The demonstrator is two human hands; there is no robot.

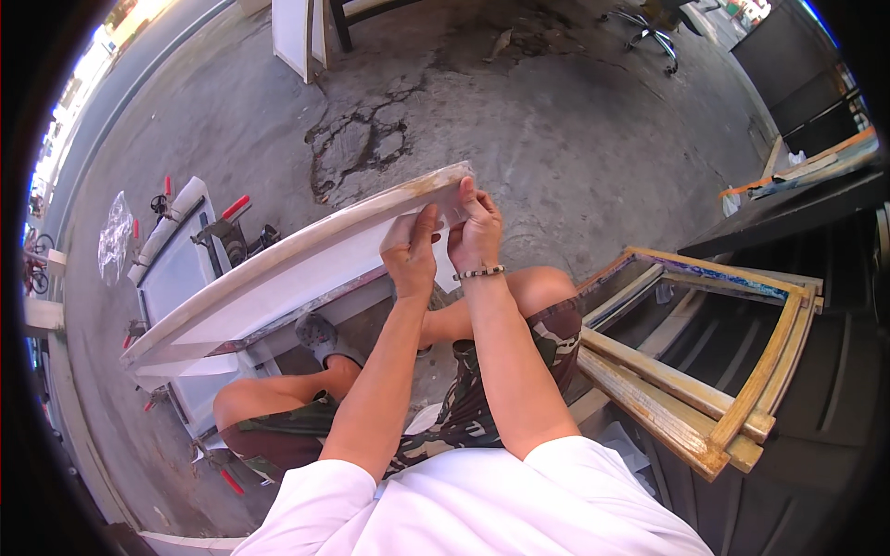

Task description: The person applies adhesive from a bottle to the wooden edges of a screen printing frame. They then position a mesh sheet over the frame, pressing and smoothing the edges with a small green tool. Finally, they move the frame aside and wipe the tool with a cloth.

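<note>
- From my seat, the main thing is a long wooden frame [278, 269] with white mesh fabric stretched flat across it. The wood is pale and worn, and the frame sits tilted across the person's knees, running from lower left up to the hands.
- Left hand [410, 252] is pinched on the fabric edge near the frame's top corner, fingers curled tight.
- Right hand [476, 232] is clamped on that same corner, thumb over the wood, with a beaded bracelet [479, 272] on the wrist.
- Camo shorts [464, 408] and a grey shoe [320, 335] are below the frame.
- A stack of bare wooden frames [705, 371], rough and yellowish with paint smears, leans to the right.
- The cracked concrete floor [519, 111] is stained dark, and a metal clamp rig with red handles [199, 246] sits to the left.
</note>
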